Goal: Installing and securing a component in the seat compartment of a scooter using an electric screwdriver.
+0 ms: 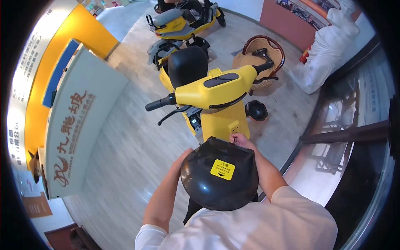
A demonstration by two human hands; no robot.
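One left hand [186, 155], one right hand [243, 141], black domed shell [200, 179] between

On the left, mostly hidden behind the shell's side; cannot tell the grip. On the right, bent narrow at the far corner, hold too small to tell. Just beyond, a yellow scooter [218, 121]; farther right, a wicker chair [243, 61].

Bright indoor light leaves a soft sheen on the floor [121, 137] left of the yellow scooter [214, 93] and reflections in the glass [362, 87] to its right. The scooter looks sharp; outlines farther from it bow toward black corners.
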